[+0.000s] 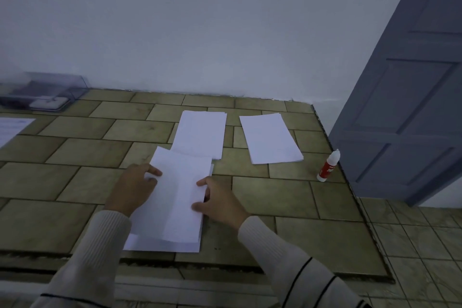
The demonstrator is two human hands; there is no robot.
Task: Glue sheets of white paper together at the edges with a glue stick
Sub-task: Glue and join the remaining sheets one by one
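Note:
A white sheet (180, 190) lies askew on top of another white sheet (160, 245) near the front of the tiled counter. My left hand (135, 187) grips the top sheet's left edge, thumb on top. My right hand (220, 201) pinches its right edge. Two more piles of white paper lie further back: one in the middle (201, 132) and one to the right (270, 137). A glue bottle (328, 166) with a red label and white cap stands upright at the counter's right edge, away from both hands.
The tiled counter (75, 147) ends at a white wall behind and drops off on the right by a grey-blue door (405, 97). A clear plastic box (42, 94) sits at the back left. A printed sheet (12, 127) lies at the left edge.

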